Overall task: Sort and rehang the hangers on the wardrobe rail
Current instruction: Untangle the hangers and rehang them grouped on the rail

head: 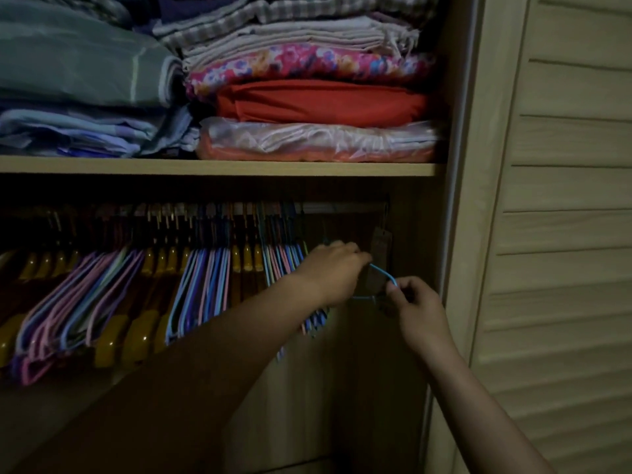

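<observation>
A metal wardrobe rail (345,208) runs under the shelf, packed with several hangers: yellow wooden ones (136,333) and thin blue, pink and purple wire ones (201,289). A light blue wire hanger (383,271) is off the rail near the right end, held between both hands. My left hand (337,271) grips its left part with curled fingers, just right of the last wire hangers. My right hand (415,302) pinches its right corner. Most of the blue hanger is hidden behind the hands.
A brown tag (381,241) hangs from the rail's right end, behind the blue hanger. The shelf (219,165) above carries stacks of folded fabric (318,104). A louvred door (561,234) stands at the right. The wardrobe's side wall (419,254) is close to my right hand.
</observation>
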Tool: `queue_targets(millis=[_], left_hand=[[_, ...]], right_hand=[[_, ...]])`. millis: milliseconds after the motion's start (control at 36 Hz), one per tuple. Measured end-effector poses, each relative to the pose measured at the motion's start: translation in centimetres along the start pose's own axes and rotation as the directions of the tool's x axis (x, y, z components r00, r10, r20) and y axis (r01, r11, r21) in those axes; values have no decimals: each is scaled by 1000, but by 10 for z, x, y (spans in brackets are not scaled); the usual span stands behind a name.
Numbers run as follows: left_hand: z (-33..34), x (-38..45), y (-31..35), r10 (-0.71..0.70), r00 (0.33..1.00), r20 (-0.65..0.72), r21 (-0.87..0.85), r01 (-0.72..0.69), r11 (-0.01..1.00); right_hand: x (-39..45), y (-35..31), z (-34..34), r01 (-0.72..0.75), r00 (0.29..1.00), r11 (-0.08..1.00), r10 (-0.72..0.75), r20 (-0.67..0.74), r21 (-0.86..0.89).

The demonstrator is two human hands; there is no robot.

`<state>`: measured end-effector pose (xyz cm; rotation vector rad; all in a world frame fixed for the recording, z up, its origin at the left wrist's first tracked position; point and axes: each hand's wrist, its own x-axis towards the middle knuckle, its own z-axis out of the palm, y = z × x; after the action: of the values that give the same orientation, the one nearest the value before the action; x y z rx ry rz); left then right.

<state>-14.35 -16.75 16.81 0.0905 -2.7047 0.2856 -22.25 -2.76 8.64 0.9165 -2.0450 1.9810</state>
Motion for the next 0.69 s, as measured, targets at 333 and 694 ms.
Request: queue_targets(millis=[333, 694], left_hand=[[29, -54, -43, 7, 978, 207, 224, -54, 973], [49, -91, -51, 0, 999, 44, 252, -11, 968]], right_hand=[[2, -11, 11, -106, 982, 989, 120, 143, -104], [56, -34, 59, 92, 996, 898, -80, 46, -431]])
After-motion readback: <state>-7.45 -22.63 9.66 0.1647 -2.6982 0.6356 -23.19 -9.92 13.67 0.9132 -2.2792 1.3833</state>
